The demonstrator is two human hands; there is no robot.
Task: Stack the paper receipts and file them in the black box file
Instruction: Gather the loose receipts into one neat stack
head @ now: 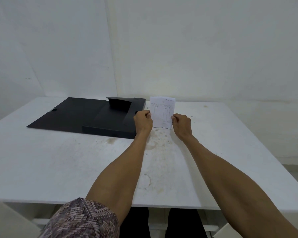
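Note:
I hold a stack of white paper receipts (162,111) upright on the table, its lower edge resting on the surface. My left hand (142,121) pinches the stack's left edge and my right hand (181,124) pinches its right edge. The top receipt shows a faint printed table. The black box file (86,115) lies open just left of my left hand, its lid spread flat to the left and one inner flap standing up at the back. I cannot tell how many sheets the stack has.
The white table (58,165) is stained near its middle. Its front edge runs close to my body, its right edge slants away at the right. White walls stand close behind. My patterned sleeve (81,219) shows at the bottom left.

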